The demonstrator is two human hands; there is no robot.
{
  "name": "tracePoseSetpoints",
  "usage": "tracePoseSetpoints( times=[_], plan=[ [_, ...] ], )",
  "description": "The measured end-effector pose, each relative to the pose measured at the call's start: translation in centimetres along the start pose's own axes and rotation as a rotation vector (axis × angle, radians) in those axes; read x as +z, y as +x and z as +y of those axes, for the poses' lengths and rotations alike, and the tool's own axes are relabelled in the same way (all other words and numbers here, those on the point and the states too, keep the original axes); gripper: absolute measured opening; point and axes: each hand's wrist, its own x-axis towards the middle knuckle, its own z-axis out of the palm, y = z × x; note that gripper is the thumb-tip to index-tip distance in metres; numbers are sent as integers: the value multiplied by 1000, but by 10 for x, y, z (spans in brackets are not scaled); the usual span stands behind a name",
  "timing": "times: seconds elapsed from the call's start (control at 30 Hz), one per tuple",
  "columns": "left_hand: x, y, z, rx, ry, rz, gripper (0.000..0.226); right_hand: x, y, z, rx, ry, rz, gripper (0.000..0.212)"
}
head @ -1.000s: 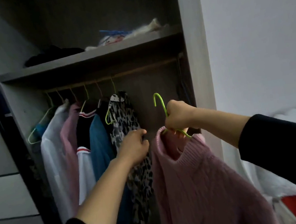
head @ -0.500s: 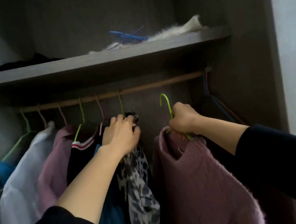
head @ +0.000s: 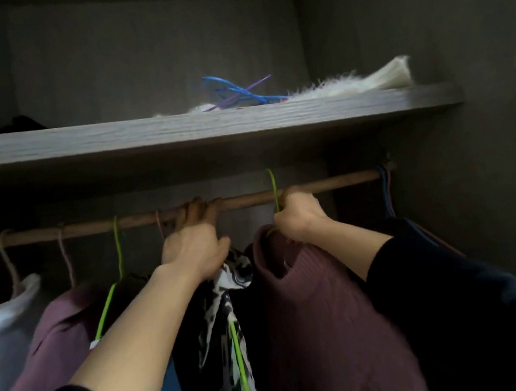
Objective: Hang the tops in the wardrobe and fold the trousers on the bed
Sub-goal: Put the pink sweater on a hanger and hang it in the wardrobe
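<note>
Crowding the rail (head: 332, 184), hung tops (head: 52, 326) flank the pink sweater (head: 319, 320)

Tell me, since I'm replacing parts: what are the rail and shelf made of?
Rail: seemingly bare wood, a brown matte round pole; dim light leaves it open. Shelf: likely grey laminated board, with a printed-looking streaky grain along its front edge.

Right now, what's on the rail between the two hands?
In the head view, only a bare stretch of wooden rail lies between the left hand and the right hand. The green hanger hook sits at the right hand.
</note>
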Motion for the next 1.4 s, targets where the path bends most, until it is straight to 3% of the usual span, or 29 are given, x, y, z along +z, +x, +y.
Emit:
tracePoseSetpoints(
  times=[0.2,0.37,0.47,0.57,0.63,0.8,0.9,1.07,1.27,1.4],
  plan=[
    [22,13,-13,13,90,69,80,36,20,4,-8,18,-65,26],
    [33,11,-12,15,8,120,84,55,16,9,-33,56,-129,25],
    [34,13,-12,9,-37,151,81,50,15,12,-75,41,-175,27],
    [30,14,-4,-27,-63,179,71,38,12,21,-151,28,-241,15],
    [27,15,7,-73,-61,201,64,27,9,34,-133,58,-216,20],
    [34,26,50,49,-83,244,61,-26,0,71,-59,-379,-11,14],
    [38,39,72,82,-95,191,60,-56,0,96,-66,-668,81,22],
    [45,46,78,80,10,161,68,-74,-1,129,6,-973,79,27],
    [43,46,75,89,-28,112,71,-76,-4,132,-30,-1041,46,22],
    [44,44,75,75,-63,108,74,-78,-7,123,0,-888,73,20]
  ],
)
